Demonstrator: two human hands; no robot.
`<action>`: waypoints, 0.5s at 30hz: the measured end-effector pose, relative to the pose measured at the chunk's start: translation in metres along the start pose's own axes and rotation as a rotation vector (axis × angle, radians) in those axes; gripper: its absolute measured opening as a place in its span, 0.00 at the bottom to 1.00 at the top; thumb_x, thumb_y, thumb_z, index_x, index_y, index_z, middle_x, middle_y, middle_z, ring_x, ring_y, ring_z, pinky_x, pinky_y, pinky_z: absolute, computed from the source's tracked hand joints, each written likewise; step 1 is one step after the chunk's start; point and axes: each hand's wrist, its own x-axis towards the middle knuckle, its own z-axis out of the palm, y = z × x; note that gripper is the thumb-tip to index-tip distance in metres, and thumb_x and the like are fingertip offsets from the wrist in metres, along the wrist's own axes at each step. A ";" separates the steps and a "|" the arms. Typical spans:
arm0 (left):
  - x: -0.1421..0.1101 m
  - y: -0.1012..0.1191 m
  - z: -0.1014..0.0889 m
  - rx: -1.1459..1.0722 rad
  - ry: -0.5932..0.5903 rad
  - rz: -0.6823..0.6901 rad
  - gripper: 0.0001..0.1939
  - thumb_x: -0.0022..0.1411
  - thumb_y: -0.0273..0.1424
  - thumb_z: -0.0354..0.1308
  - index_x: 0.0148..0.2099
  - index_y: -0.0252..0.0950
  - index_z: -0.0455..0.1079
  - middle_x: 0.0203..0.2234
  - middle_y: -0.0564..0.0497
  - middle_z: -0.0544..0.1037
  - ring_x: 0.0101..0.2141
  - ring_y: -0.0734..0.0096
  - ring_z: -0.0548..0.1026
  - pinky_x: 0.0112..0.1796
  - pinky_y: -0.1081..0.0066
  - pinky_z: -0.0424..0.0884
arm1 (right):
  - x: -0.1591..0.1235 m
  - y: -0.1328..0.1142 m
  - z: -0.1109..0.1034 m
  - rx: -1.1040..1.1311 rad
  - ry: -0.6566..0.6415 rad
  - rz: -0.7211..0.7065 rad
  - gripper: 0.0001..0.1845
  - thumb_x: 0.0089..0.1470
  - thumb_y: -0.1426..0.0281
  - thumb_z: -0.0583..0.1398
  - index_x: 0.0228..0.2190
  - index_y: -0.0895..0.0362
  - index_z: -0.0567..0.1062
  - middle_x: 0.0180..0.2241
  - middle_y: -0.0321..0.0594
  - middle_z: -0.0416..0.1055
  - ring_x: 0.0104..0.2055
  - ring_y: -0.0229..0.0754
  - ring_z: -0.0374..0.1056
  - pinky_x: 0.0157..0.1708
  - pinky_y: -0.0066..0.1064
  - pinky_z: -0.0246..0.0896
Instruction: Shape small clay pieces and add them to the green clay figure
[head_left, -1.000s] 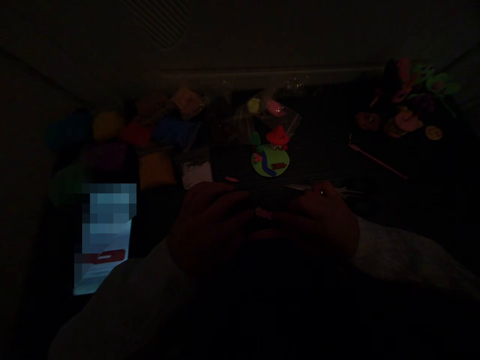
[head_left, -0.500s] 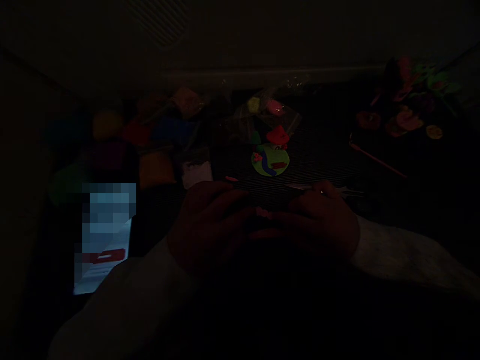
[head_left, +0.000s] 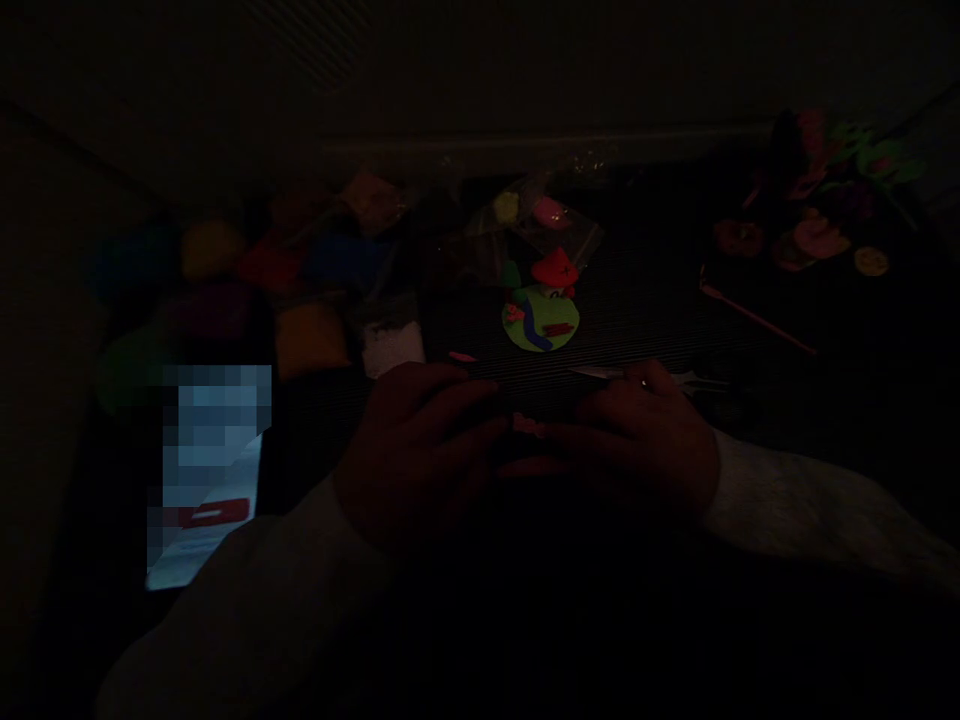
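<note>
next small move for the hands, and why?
Probably a gentle pinch to smooth the small pink piece: it sits between the fingers of the left hand and right hand, and its edge looks uneven, though the dark hides exact contact.

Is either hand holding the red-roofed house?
No, the red-roofed house stands on the green disc, beyond the left hand and right hand.

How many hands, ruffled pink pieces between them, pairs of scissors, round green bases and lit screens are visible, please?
Hands: 2 (left hand, right hand)
Ruffled pink piece: 1
Scissors: 1
Round green base: 1
Lit screen: 1
Total: 6
</note>
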 end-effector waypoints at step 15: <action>0.001 0.004 0.005 -0.027 -0.034 0.000 0.16 0.51 0.30 0.54 0.45 0.39 0.66 0.45 0.47 0.67 0.45 0.56 0.62 0.42 0.53 0.61 | 0.001 -0.001 -0.001 -0.012 -0.016 0.005 0.18 0.51 0.66 0.52 0.46 0.48 0.64 0.30 0.35 0.66 0.30 0.36 0.57 0.33 0.36 0.42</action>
